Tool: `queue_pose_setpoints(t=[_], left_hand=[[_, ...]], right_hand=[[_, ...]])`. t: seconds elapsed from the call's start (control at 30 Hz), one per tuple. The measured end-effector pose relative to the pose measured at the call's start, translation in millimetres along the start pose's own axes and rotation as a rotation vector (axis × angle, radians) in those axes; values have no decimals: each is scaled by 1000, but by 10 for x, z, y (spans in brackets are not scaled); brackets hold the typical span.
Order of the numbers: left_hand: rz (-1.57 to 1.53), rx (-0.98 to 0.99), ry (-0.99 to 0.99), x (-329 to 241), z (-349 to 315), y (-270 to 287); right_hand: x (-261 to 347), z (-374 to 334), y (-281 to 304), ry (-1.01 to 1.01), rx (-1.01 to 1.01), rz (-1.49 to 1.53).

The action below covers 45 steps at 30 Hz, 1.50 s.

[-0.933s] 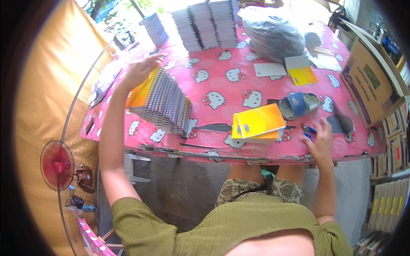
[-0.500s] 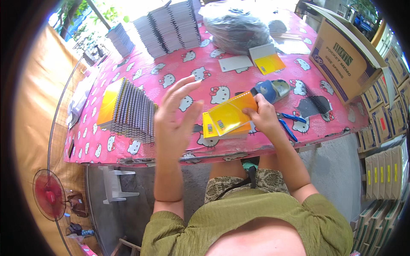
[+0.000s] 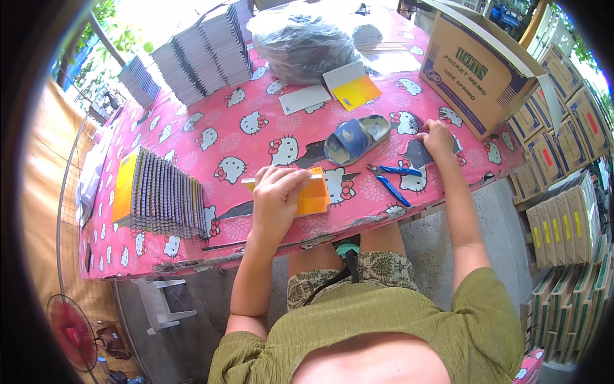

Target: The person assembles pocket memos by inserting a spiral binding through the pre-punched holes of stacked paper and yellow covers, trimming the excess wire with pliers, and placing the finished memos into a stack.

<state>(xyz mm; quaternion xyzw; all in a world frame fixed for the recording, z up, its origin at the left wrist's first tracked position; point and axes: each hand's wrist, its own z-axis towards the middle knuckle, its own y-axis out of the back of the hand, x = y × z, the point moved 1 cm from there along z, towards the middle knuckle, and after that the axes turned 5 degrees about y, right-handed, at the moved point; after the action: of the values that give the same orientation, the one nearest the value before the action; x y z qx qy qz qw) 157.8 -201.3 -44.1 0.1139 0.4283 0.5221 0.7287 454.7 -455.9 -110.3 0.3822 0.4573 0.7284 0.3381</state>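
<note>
At the pink table, the left hand grips a notebook.

An orange fabric curtain hangs to my left; a white plastic stool stands on the grey concrete floor near my pink cat-patterned desk, whose far side catches bright daylight.

"Where can the left hand pass?"
"Leftward, over bare pink cloth, until the notebook stack blocks it."
"And between the hands?"
"The blue slipper and open pliers lie there, narrowly apart; beyond the right hand, the carton stands like a wall."
</note>
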Motion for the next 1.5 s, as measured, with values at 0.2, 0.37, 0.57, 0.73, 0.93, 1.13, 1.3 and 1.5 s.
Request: queue_pose_setpoints(t=[0.2, 0.37, 0.57, 0.73, 0.93, 1.13, 1.3, 1.5], left_hand=[[-113, -58, 169, -131, 11, -28], [-116, -56, 170, -19, -76, -2], [104, -118, 144, -133, -85, -13], [131, -182, 156, -143, -148, -32], [-55, -192, 158, -79, -171, -59], [77, -187, 149, -143, -171, -12], [55, -189, 235, -125, -183, -15], [103, -129, 190, -6, -232, 54]], right_hand=[[-117, 112, 15, 119, -125, -60], [948, -398, 348, 528, -133, 386], [1736, -994, 531, 524, -21, 954], [1808, -959, 557, 568, -21, 956], [1828, -874, 591, 657, -3, 817], [1837, -850, 581, 613, 316, 926], [1954, -992, 612, 703, 126, 697], [2047, -974, 647, 782, 100, 617]])
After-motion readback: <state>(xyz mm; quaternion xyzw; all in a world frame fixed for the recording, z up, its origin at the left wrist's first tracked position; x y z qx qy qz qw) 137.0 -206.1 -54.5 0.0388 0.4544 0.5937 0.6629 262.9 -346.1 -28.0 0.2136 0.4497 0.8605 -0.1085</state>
